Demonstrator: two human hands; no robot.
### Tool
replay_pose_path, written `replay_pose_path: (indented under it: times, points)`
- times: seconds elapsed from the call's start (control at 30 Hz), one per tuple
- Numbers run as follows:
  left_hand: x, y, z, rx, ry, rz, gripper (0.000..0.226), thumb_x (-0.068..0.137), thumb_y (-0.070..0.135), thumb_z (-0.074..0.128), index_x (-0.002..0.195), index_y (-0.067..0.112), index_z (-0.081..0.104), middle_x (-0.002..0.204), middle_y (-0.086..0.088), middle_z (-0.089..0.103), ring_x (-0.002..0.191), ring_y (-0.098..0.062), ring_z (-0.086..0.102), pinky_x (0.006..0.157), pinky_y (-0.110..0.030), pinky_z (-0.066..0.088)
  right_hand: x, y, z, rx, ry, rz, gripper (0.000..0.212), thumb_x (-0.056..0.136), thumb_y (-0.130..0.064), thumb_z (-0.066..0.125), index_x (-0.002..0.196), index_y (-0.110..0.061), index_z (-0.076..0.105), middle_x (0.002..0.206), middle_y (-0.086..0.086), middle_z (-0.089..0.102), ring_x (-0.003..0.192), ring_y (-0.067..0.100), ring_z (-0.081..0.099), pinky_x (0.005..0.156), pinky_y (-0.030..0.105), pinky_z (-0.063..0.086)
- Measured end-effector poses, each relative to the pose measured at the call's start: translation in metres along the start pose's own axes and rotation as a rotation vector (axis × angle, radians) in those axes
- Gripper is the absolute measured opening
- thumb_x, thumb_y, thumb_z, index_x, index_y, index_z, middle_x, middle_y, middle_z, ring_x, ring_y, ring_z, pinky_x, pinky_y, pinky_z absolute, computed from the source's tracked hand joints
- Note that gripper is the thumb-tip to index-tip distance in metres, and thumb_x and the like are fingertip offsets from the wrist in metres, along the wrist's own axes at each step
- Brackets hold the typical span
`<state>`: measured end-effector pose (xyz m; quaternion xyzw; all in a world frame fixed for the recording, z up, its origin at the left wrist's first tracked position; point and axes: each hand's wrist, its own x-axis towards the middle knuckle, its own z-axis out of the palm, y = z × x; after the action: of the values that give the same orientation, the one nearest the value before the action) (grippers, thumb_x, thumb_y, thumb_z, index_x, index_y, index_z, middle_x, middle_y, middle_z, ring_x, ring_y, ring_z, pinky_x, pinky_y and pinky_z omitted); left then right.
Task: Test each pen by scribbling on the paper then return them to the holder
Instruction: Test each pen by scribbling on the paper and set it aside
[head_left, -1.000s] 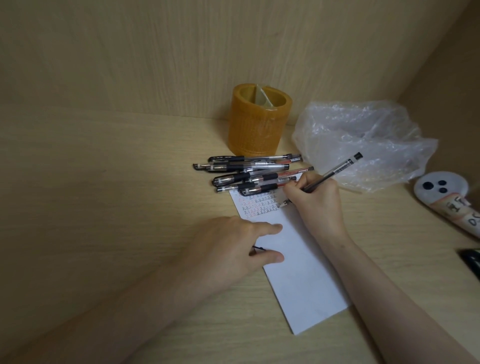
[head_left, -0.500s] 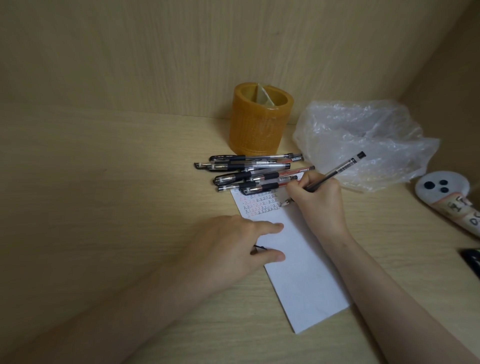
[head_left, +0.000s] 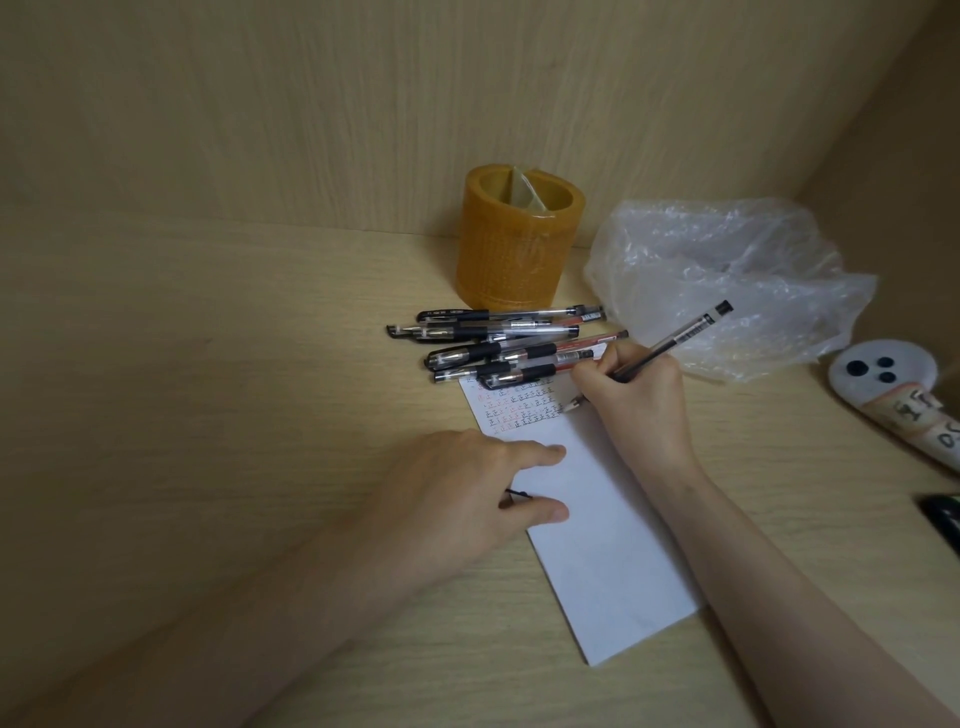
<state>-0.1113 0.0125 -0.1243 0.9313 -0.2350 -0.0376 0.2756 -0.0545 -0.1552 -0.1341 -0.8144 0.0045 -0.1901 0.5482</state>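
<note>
My right hand (head_left: 636, 400) grips a black pen (head_left: 675, 340) with its tip on the white paper (head_left: 597, 545), at the right end of rows of red and black scribbles (head_left: 519, 410). My left hand (head_left: 467, 493) lies on the paper's left edge, thumb and forefinger spread; a small black thing, perhaps a pen cap (head_left: 517, 493), pokes out between the fingers, and I cannot tell if they grip it. Several capped pens (head_left: 498, 345) lie in a pile above the paper. The amber pen holder (head_left: 519, 249) stands upright behind them with no pens in it.
A crumpled clear plastic bag (head_left: 727, 280) lies right of the holder. A white case with black dots (head_left: 878, 374) and a dark object (head_left: 943, 519) sit at the right edge. Wooden walls close the desk at the back and right.
The right hand and pen have shifted very slightly while writing. The left hand has stayed in place.
</note>
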Motion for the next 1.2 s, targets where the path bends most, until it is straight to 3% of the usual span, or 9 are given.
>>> replay_pose_path:
  times: [0.17,0.47,0.6,1.2]
  points:
    - [0.0000,-0.0003,0.0006,0.001,0.005,0.009,0.052,0.078,0.064,0.052,0.127,0.049,0.045,0.052,0.017,0.039,0.054,0.008,0.039,0.052,-0.008,0.024,0.0002,0.0015,0.0007,0.004,-0.010,-0.005,0.038,0.075,0.001,0.062,0.047,-0.015,0.042,0.042,-0.011,0.039,0.043,0.002,0.033,0.046,0.013,0.029]
    - [-0.0006,0.0001,-0.0005,-0.003,0.001,0.000,0.052,0.077,0.064,0.052,0.127,0.050,0.045,0.051,0.016,0.040,0.053,0.008,0.040,0.051,-0.006,0.026,0.0001,0.0013,0.0002,0.025,-0.008,-0.015,0.038,0.076,0.003,0.061,0.048,-0.013,0.042,0.044,-0.005,0.040,0.042,0.002,0.034,0.046,0.013,0.028]
    - [-0.0006,0.0006,-0.0008,0.009,0.003,0.000,0.052,0.077,0.064,0.052,0.127,0.050,0.045,0.051,0.016,0.040,0.054,0.006,0.040,0.051,-0.007,0.026,0.0005,0.0024,0.0008,0.022,-0.025,-0.029,0.040,0.076,0.003,0.061,0.046,-0.016,0.042,0.039,-0.012,0.039,0.042,0.002,0.035,0.047,0.011,0.029]
    - [-0.0006,0.0001,0.0000,0.003,0.001,-0.007,0.051,0.077,0.065,0.051,0.126,0.051,0.045,0.052,0.016,0.042,0.053,0.008,0.041,0.051,-0.008,0.027,0.0017,0.0055,0.0013,0.030,-0.039,-0.025,0.041,0.075,0.003,0.062,0.046,-0.018,0.041,0.039,-0.012,0.040,0.043,0.001,0.034,0.047,0.013,0.029]
